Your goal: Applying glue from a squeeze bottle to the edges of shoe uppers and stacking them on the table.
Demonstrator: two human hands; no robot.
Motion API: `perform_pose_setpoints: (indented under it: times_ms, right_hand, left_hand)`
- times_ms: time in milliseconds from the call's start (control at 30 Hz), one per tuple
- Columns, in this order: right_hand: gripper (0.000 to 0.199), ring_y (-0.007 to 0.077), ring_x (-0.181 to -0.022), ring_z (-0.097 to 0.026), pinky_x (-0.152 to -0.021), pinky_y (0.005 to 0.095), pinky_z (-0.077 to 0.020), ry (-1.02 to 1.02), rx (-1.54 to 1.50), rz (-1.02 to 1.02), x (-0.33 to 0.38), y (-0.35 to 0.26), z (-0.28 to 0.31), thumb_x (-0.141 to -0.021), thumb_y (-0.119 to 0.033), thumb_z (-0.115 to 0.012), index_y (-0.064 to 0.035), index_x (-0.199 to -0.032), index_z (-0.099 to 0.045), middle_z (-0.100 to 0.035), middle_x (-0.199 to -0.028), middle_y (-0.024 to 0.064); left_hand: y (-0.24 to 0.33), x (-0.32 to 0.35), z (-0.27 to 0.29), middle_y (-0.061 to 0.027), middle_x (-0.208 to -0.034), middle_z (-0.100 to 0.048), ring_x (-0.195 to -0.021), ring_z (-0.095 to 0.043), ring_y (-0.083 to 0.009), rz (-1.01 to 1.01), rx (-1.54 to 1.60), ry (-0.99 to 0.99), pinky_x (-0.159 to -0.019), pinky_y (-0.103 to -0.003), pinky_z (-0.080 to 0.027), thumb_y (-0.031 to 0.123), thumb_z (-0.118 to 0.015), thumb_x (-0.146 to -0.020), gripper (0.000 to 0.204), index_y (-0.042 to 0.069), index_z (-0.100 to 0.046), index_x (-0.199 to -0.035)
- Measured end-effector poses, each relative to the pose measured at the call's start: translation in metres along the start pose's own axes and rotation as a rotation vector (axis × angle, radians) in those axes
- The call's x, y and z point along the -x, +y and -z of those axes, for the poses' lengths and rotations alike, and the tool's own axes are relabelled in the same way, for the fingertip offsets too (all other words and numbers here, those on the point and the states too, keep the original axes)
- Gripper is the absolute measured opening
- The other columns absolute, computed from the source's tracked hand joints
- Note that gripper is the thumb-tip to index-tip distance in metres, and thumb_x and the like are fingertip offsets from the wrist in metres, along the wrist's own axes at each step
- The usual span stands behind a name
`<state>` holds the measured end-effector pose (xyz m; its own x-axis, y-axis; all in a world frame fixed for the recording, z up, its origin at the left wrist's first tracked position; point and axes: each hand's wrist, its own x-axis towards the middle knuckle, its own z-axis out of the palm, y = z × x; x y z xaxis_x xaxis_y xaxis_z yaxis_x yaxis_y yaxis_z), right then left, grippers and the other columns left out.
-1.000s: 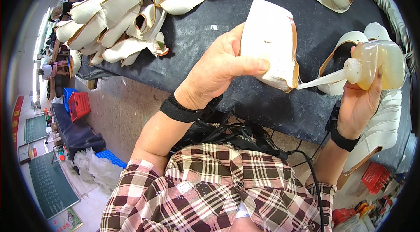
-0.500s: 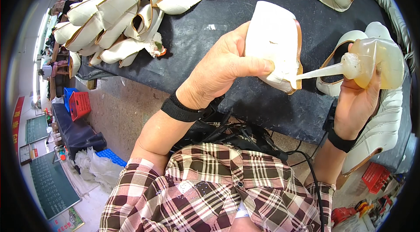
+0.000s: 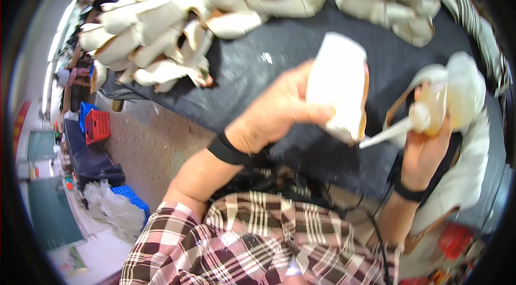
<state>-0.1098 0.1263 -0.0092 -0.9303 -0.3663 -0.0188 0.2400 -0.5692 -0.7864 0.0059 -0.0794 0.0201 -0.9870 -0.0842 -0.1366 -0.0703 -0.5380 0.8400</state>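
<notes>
My left hand (image 3: pixel 285 105) grips a white shoe upper (image 3: pixel 338 83) with a tan edge, thumb on its white face, above a black-covered table (image 3: pixel 242 70). In my right hand (image 3: pixel 422 153) is a soft, clear squeeze bottle (image 3: pixel 439 110) with yellowish liquid inside. Its long white nozzle (image 3: pixel 386 133) points left, the tip by the lower tan corner of the held upper; blur hides whether they touch. Another white upper (image 3: pixel 430 74) lies on the table behind the bottle, partly covered by it.
White shoe uppers are heaped at the back left (image 3: pixel 156 32) and back right (image 3: pixel 387 8). A row of stacked uppers (image 3: pixel 467 177) lines the right side. Red (image 3: pixel 98 126) and blue baskets (image 3: pixel 86 110) stand beyond the table's left. A black cable (image 3: pixel 380 236) hangs by my right arm.
The whole view has shifted and blurred, so the table things sit lower in it. The nozzle tip has come down the upper's edge to its bottom corner. Both hands keep their holds.
</notes>
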Motion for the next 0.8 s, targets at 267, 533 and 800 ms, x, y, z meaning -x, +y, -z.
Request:
perform_pose_setpoints:
  times_ms: [267, 533, 800]
  right_hand:
    - [0.044, 0.0237, -0.083, -0.052, -0.061, 0.0309, -0.0481, -0.290, -0.694, -0.289, 0.012, -0.017, 0.010, -0.078, -0.028, -0.050, -0.0030, -0.112, -0.037, -0.048, -0.103, 0.0145]
    - [0.038, 0.0230, -0.082, -0.049, -0.064, 0.0302, -0.0457, -0.129, -0.866, -0.639, -0.003, 0.023, 0.009, -0.071, -0.020, -0.058, -0.0051, -0.105, -0.047, -0.052, -0.094, 0.0081]
    - [0.042, 0.0234, -0.080, -0.052, -0.056, 0.0256, -0.0472, 0.118, -0.136, -0.196, 0.008, 0.050, -0.075, -0.076, -0.027, -0.052, 0.0000, -0.107, -0.044, -0.051, -0.100, 0.0151]
  left_hand:
    - [-0.001, -0.004, 0.002, -0.0036, -0.108, -0.049, -0.100, -0.047, -0.0127, 0.020, 0.186, -0.128, -0.087, -0.026, -0.035, 0.012, -0.061, -0.066, 0.061, 0.004, -0.033, -0.120]
    - [0.128, 0.020, -0.004, -0.0057, -0.108, -0.049, -0.097, -0.048, -0.0144, -0.240, 0.139, -0.151, -0.085, -0.028, -0.036, 0.016, -0.061, -0.067, 0.058, 0.004, -0.035, -0.118]
    - [0.332, -0.063, 0.089, -0.0097, -0.086, -0.057, -0.084, -0.053, -0.0219, -0.909, 0.274, -0.388, -0.081, -0.034, -0.041, 0.014, -0.048, -0.073, 0.023, -0.002, -0.050, -0.089]
